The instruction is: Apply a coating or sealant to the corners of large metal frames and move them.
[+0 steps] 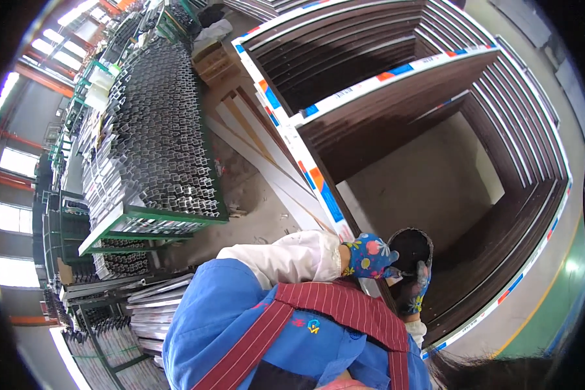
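Note:
My left hand (369,256), in a blue floral glove, is over the near edge of a brown window frame (318,185) wrapped in white, orange and blue film. Its fingers are bent together beside a round black thing (411,250) with a rough, lighter rim; what they pinch, if anything, is too small to make out. My right hand (420,290), in a matching glove, grips the round thing from its lower right side, thumb up along the rim. Whether it is a coil or a shallow container I cannot tell.
Several more brown frames (533,188) stand nested behind, with a film-covered crossbar (396,71). To the left, a green rack (156,218) holds stacked metal profiles (156,130). Long white strips (266,169) lie on the floor near a cardboard box (214,64).

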Tool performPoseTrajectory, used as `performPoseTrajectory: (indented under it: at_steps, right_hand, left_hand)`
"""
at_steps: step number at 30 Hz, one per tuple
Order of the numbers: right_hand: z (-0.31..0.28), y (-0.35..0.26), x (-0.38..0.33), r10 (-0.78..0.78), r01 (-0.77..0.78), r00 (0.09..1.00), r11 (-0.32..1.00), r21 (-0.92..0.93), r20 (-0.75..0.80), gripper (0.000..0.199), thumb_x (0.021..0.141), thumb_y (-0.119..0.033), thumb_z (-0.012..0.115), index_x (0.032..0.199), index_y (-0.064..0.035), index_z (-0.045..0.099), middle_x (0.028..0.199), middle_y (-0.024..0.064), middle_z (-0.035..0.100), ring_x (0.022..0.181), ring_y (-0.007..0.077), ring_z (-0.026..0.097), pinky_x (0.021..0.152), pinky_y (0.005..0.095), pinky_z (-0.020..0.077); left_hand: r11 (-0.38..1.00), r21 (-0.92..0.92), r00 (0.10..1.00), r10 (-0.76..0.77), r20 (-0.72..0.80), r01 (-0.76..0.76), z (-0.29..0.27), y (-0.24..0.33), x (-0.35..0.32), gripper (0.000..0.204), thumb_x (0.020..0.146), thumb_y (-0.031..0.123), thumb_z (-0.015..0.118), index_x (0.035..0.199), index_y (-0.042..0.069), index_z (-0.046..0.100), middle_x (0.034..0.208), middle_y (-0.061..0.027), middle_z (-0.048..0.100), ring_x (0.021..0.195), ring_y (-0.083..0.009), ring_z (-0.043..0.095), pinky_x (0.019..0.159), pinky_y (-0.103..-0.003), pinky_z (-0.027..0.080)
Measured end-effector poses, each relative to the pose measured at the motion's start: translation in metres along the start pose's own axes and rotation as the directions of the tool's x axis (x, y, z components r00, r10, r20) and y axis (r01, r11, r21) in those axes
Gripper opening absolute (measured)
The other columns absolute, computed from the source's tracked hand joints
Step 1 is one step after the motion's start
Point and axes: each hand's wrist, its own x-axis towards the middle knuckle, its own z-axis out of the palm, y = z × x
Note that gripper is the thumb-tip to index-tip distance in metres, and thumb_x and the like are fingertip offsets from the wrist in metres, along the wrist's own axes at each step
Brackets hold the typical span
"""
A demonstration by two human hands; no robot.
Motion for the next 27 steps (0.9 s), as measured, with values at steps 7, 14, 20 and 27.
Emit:
performPoseTrajectory:
  at_steps: [7, 14, 20, 27]
  right_hand:
    - [0.101, 0.069, -0.003, -0.271, 0.350, 0.936, 0.652, -0.673, 0.225, 0.045, 0.086, -0.031, 0.048, 0.121, -0.0027, 0.047, 0.124, 0.0109, 0.049, 0.111, 0.0208, 0.048, 0.095, 0.0355, 0.0372]
    - [0.254, 0.115, 0.010, 0.175, -0.215, 0.958, 0.963, 0.163, 0.228, 0.046, 0.086, -0.031, 0.045, 0.120, -0.0003, 0.049, 0.118, 0.0120, 0.055, 0.107, 0.0229, 0.053, 0.096, 0.0356, 0.0383]
    - [0.313, 0.143, 0.053, 0.215, -0.291, 0.920, 0.935, 0.203, 0.327, 0.046, 0.086, -0.027, 0.046, 0.125, -0.0019, 0.043, 0.118, 0.0150, 0.053, 0.106, 0.0256, 0.054, 0.088, 0.0398, 0.0468]
    - [0.355, 0.140, 0.117, 0.169, -0.207, 0.924, 0.975, 0.077, 0.343, 0.051, 0.085, -0.030, 0.050, 0.128, -0.0044, 0.039, 0.122, 0.0137, 0.050, 0.108, 0.0268, 0.053, 0.091, 0.0444, 0.0454]
  left_hand:
    - [0.997, 0.017, 0.948, 0.073, -0.309, -0.071, -0.036, -0.067, -0.126, 0.030, 0.080, 0.029, 0.058, 0.104, 0.010, 0.058, 0.070, -0.0090, 0.062, 0.061, -0.0255, 0.062, 0.051, -0.033, 0.048]
    - [0.990, -0.072, 0.940, -0.141, -0.310, 0.125, -0.093, -0.120, -0.232, 0.027, 0.084, 0.029, 0.058, 0.104, 0.012, 0.058, 0.068, -0.0109, 0.062, 0.059, -0.0243, 0.063, 0.051, -0.032, 0.048]
    - [0.961, -0.210, 0.900, -0.248, -0.359, 0.181, -0.139, -0.167, -0.266, 0.028, 0.084, 0.025, 0.058, 0.104, 0.006, 0.057, 0.071, -0.0135, 0.062, 0.064, -0.0271, 0.063, 0.056, -0.034, 0.048]
    - [0.970, -0.227, 0.858, -0.188, -0.479, 0.086, -0.188, -0.244, -0.240, 0.023, 0.084, 0.029, 0.058, 0.093, 0.008, 0.059, 0.061, -0.0129, 0.058, 0.056, -0.0297, 0.060, 0.050, -0.037, 0.046]
